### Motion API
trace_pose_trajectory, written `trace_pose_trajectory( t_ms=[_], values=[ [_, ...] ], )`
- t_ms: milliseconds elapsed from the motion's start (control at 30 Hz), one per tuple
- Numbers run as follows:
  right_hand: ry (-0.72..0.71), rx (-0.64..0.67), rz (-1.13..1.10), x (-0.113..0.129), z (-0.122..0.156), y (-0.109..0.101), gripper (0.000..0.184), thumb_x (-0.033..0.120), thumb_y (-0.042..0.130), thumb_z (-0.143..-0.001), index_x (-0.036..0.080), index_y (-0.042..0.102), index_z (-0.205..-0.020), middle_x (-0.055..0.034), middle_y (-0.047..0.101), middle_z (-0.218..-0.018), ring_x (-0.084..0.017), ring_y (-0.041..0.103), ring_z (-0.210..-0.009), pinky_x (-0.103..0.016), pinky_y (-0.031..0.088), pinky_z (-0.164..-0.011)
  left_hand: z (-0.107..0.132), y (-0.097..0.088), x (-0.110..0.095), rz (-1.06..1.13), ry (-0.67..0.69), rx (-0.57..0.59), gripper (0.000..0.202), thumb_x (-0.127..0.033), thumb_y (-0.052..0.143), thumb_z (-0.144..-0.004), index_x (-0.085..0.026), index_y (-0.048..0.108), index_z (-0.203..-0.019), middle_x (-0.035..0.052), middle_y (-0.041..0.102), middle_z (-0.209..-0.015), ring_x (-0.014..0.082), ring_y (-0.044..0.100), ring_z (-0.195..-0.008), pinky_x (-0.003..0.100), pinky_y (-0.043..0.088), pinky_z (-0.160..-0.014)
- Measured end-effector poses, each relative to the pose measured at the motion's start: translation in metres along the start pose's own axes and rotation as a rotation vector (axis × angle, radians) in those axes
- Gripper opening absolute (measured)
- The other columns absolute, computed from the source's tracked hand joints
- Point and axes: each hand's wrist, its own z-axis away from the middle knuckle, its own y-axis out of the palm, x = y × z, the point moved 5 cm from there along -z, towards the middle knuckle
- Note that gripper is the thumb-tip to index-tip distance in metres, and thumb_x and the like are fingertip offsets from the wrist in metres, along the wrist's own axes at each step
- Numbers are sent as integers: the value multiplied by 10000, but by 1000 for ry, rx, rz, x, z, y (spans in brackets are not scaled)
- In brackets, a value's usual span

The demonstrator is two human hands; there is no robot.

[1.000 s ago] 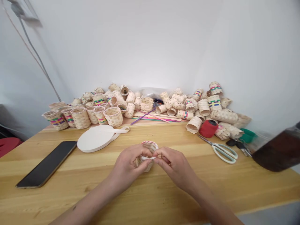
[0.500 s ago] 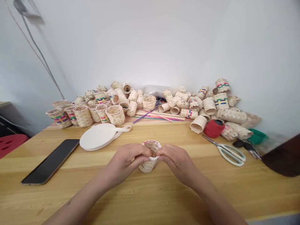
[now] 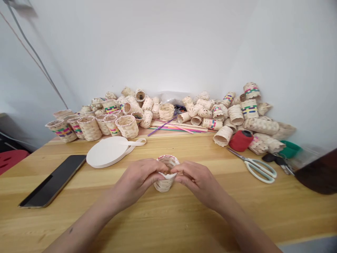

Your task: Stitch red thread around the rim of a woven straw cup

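A small woven basket stands upright on the table in front of me. Red and white wrapping shows along the far part of its rim, and a pale band lines the near edge. My left hand pinches the rim from the left, thumb outside and fingers inside. From the right, my right hand grips near the rim with thumb and fingers close together. Its fingertips have come slightly off the band's middle and may hold a thin red thread, too fine to be sure.
Several finished-looking baskets stand at the back left; others lie heaped at the back right. A white tape roll and a phone lie to the left. Scissors and a red thread spool are on the right.
The view has shifted slightly. My right hand's fingertips have drawn a little away from the near rim, while my left hand keeps its pinch on the basket.
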Motion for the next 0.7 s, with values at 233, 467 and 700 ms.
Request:
trace_pose_trajectory(
  t_ms=[233,467,700],
  values=[
    [21,37,37,20,-8,-12,153,228,509,-939,226,661,-960,7,700,-886,-134,616,-794,-219,406,-700,1,-1,-4,61,-24,29,83,-177,563,-888,-208,595,-959,-14,680,-853,121,614,-769,202,442,-688],
    [107,194,72,19,-18,-7,148,223,539,-918,206,650,-821,35,652,-744,-109,552,-669,-213,332,-604,3,0,-4,60,-72,101,212,-97,559,-873,-221,558,-1045,-22,645,-899,111,567,-770,208,406,-713],
    [154,193,59,18,-22,-6,277,203,519,-893,174,454,-626,73,419,-569,-72,374,-533,-210,229,-507,4,1,-3,96,-130,119,290,-66,519,-874,-243,537,-1103,-12,633,-1014,123,560,-878,228,408,-819]
  ],
)
